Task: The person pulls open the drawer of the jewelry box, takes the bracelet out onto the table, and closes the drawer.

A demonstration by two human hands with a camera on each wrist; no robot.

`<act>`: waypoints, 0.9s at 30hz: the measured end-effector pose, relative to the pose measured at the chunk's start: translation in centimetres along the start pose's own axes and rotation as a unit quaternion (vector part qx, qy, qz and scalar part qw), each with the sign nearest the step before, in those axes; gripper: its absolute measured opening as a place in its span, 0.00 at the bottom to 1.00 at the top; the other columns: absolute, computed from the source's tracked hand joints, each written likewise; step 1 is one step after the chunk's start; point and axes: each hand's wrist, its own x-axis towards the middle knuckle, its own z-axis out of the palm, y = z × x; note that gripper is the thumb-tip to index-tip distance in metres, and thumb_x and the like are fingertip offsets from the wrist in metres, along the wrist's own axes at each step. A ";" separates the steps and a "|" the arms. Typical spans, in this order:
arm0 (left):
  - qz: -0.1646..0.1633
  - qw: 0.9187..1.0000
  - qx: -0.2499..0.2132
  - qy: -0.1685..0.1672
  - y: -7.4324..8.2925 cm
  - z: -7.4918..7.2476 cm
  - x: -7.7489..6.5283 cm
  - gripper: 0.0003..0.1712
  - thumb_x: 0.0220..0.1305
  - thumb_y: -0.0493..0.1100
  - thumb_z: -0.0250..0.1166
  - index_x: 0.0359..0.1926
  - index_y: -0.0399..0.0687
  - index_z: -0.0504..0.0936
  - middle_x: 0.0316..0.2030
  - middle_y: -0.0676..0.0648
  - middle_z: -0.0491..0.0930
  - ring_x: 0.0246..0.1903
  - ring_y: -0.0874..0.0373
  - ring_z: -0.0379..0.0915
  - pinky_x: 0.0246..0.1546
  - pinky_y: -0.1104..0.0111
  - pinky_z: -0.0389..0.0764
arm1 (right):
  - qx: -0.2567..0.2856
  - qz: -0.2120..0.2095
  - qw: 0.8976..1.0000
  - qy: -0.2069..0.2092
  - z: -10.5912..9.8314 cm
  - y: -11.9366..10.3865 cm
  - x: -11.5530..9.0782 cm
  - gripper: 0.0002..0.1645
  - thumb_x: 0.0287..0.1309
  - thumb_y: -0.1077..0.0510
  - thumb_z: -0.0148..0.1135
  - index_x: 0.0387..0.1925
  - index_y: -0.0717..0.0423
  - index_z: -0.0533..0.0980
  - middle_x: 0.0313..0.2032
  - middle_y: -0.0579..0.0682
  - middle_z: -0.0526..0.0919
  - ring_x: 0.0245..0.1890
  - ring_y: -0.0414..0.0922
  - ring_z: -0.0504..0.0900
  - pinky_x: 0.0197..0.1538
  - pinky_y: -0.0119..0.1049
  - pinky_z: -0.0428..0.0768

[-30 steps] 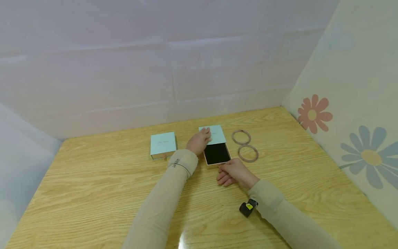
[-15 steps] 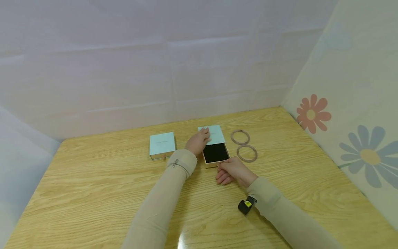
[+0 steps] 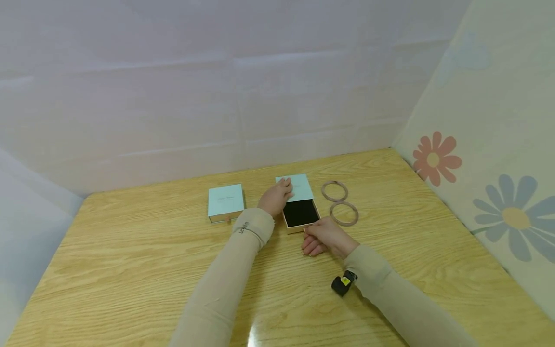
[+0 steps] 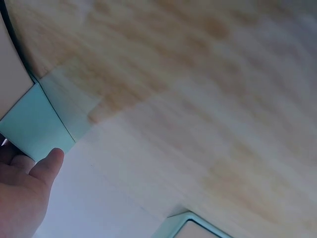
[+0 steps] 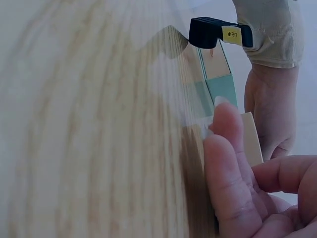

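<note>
A pale teal slide-out gift box [image 3: 303, 187] lies on the wooden table, its drawer [image 3: 297, 230] pulled well out toward me. Black padding [image 3: 301, 213] lines the drawer. My left hand [image 3: 272, 198] holds the sleeve, fingers over its top; in the left wrist view the thumb [image 4: 48, 166] lies at the teal side wall. At the drawer's front, thumb and forefinger of my right hand [image 3: 326, 235] pinch the small pull tab, mostly hidden by the fingertips. In the right wrist view the other fingers [image 5: 225, 171] extend beside the drawer.
A second teal box [image 3: 226, 200], closed, stands to the left. Two purplish bangles lie right of the open box, the far bangle [image 3: 346, 193] almost meeting the near bangle [image 3: 357, 215]. A pale cloth wall [image 3: 243, 96] rises behind the table [image 3: 143, 260].
Both hands stay at the box, and the drawer stays pulled out about as far. The whole head view has shifted very slightly.
</note>
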 end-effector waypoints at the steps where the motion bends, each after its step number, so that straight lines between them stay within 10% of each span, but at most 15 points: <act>1: 0.000 1.000 0.002 -0.001 0.0 0.0 0.0 0.26 0.77 0.43 0.48 0.71 0.38 0.64 0.73 0.42 0.54 0.73 0.49 0.45 0.72 0.63 0.58 | 0.000 0.001 1.000 0.001 0.0 0.0 0.0 0.18 0.71 0.64 0.45 0.36 0.77 0.75 0.21 0.54 0.83 0.17 0.41 0.83 0.22 0.32 0.86; 27: -0.009 1.000 -0.001 -0.007 0.3 -0.2 -0.1 0.27 0.77 0.44 0.47 0.71 0.39 0.63 0.73 0.44 0.53 0.73 0.51 0.44 0.73 0.63 0.55 | -0.003 0.003 1.000 0.003 0.0 -0.4 0.9 0.18 0.72 0.62 0.46 0.39 0.76 0.75 0.22 0.54 0.84 0.19 0.42 0.84 0.25 0.35 0.87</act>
